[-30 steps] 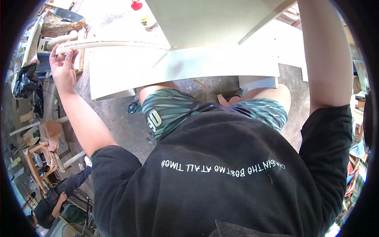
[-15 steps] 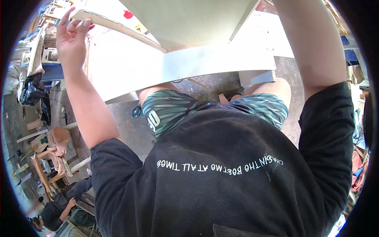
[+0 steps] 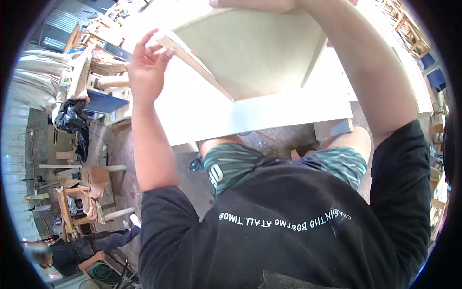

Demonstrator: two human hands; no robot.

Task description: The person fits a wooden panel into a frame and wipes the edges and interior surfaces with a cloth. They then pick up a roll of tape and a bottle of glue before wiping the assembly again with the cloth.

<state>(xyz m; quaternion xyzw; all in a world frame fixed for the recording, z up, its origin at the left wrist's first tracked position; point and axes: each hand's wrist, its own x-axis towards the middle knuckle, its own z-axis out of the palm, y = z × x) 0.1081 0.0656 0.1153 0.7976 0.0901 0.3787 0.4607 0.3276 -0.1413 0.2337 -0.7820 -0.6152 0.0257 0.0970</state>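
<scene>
My left hand (image 3: 150, 67) holds the far corner of a narrow board (image 3: 195, 65) between thumb and fingers. That board slants toward the lower edge of a wide pale panel (image 3: 255, 53), which stands over a white surface (image 3: 192, 111) in front of me. Along the top of the wide panel lies my right hand (image 3: 260, 4), partly cut off by the frame edge; its fingers seem to rest over the panel's edge. A white strip (image 3: 288, 108) runs along the near side, close to my thighs.
At the lower left a co-worker (image 3: 72, 253) sits or leans near a coil of green hose (image 3: 101, 270). A wooden frame (image 3: 65, 212), a black plastic bag (image 3: 72, 115) and a blue-sided bench (image 3: 108, 101) are on the left. Wooden pieces (image 3: 409, 36) stand at the upper right.
The view has shifted, so the panel and both arms sit lower and further right. My right hand now shows at the top edge. My left hand still holds the narrow board.
</scene>
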